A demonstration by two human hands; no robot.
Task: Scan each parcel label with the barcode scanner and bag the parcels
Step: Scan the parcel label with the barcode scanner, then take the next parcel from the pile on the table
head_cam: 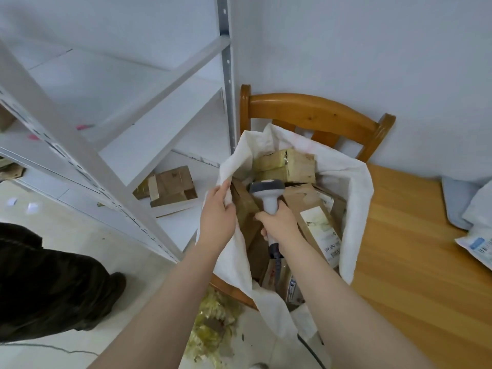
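A white woven bag (356,198) stands open on a wooden chair (308,110) and holds several cardboard parcels. A taped box (285,165) lies at the back of the bag, and a long box with a printed label (319,225) lies at the right. My left hand (217,211) grips the bag's left rim and holds it open. My right hand (279,222) grips the handle of a white and grey barcode scanner (267,191), whose head points down into the bag over the parcels.
A white metal shelf rack (80,155) stands at the left, with a cardboard box (170,186) on its lowest shelf. A wooden table (415,262) at the right carries a labelled mail pouch (479,243). Yellowish packing scraps (213,323) lie on the floor. Another person's dark trouser leg (45,283) is at the left.
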